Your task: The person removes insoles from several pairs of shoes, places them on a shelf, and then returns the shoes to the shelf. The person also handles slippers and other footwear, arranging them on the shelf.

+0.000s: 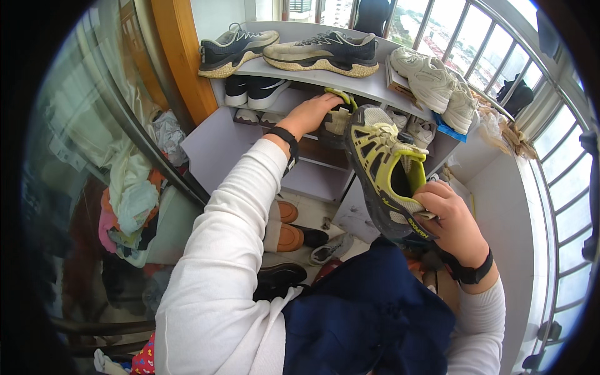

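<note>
My right hand (451, 220) grips the heel of a grey and lime-green sneaker (384, 169), held up in front of a grey shoe shelf (325, 78) with its toe pointing at the shelf. My left hand (310, 114) reaches into the shelf's upper compartment and rests on the matching lime-green sneaker (337, 119), which is partly hidden under the top board. Both wrists wear black bands, and both sleeves are white.
On the shelf top sit two beige and black sneakers (322, 53) and a pair of white ones (437, 84). Black and white shoes (253, 90) stand inside. Orange slippers (289, 226) and dark shoes lie on the floor. Clothes are piled at left, window bars at right.
</note>
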`<control>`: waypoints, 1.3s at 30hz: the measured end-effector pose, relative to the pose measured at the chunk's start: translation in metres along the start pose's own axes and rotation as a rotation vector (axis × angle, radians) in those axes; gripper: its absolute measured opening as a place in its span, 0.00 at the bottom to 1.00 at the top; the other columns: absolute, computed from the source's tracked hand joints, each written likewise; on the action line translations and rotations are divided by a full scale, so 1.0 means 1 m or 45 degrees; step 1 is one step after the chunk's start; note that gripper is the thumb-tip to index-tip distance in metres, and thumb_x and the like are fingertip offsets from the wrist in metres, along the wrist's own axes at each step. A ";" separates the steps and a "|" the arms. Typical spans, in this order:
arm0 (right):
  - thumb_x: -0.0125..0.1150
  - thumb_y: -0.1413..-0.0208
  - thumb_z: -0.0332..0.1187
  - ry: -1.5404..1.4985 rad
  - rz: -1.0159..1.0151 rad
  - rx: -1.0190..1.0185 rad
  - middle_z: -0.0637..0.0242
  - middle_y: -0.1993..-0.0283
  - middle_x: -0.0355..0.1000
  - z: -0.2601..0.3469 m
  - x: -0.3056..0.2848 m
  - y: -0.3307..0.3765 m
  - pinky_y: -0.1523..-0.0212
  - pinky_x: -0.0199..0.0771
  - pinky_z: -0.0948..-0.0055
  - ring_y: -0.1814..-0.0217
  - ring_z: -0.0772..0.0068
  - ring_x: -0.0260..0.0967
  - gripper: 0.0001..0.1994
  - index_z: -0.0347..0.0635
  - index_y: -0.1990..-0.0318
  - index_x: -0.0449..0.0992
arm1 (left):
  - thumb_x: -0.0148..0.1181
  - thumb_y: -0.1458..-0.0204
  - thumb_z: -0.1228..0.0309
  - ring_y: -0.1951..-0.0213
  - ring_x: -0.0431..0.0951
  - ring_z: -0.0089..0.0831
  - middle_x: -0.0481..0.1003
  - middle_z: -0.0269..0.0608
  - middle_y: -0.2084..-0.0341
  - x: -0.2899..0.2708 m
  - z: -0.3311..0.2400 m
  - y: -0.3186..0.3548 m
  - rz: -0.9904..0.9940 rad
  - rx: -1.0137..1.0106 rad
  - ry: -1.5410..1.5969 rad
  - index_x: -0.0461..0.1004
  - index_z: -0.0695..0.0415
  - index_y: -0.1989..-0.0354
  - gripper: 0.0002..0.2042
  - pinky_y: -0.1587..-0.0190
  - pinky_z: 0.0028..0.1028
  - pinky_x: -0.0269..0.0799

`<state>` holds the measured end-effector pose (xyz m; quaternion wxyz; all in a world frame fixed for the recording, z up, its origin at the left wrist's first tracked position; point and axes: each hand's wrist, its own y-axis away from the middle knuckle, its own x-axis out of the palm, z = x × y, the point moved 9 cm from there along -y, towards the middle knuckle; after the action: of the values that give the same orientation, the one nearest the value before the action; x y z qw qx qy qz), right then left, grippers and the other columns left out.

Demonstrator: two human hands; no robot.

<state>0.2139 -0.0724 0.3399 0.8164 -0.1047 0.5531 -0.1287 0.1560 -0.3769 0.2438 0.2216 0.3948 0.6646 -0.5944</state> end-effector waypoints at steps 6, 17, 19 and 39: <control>0.68 0.57 0.22 -0.055 0.040 -0.074 0.60 0.62 0.70 0.017 0.018 -0.015 0.55 0.69 0.61 0.57 0.53 0.66 0.13 0.35 0.61 0.74 | 0.56 0.56 0.85 0.36 0.64 0.46 0.66 0.43 0.39 0.007 0.024 -0.005 0.098 -0.173 -0.224 0.63 0.49 0.36 0.34 0.40 0.39 0.67; 0.67 0.55 0.23 -0.052 -0.037 -0.140 0.58 0.62 0.70 0.017 0.054 -0.043 0.56 0.70 0.60 0.58 0.51 0.66 0.12 0.35 0.62 0.74 | 0.55 0.40 0.65 0.68 0.81 0.28 0.79 0.43 0.62 -0.064 0.034 0.055 -0.446 -0.469 0.706 0.75 0.59 0.49 0.14 0.61 0.27 0.76; 0.67 0.55 0.24 -0.056 -0.058 -0.210 0.57 0.62 0.70 0.017 0.063 -0.061 0.56 0.70 0.60 0.58 0.50 0.67 0.12 0.35 0.62 0.74 | 0.56 0.39 0.57 0.64 0.80 0.30 0.77 0.47 0.59 -0.091 0.013 0.079 -0.450 -0.463 0.684 0.73 0.59 0.47 0.20 0.61 0.27 0.76; 0.69 0.58 0.27 0.094 -0.866 0.191 0.45 0.46 0.59 -0.088 0.125 -0.162 0.37 0.56 0.53 0.40 0.39 0.53 0.33 0.36 0.42 0.61 | 0.68 0.52 0.71 0.47 0.72 0.59 0.71 0.63 0.47 -0.041 0.027 0.104 -0.487 -0.591 0.354 0.56 0.60 0.35 0.36 0.47 0.42 0.69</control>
<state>0.1609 -0.2682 0.2490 0.7117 -0.2178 0.5049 -0.4372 0.2576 -0.4152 0.2052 0.0972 0.2791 0.8683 -0.3985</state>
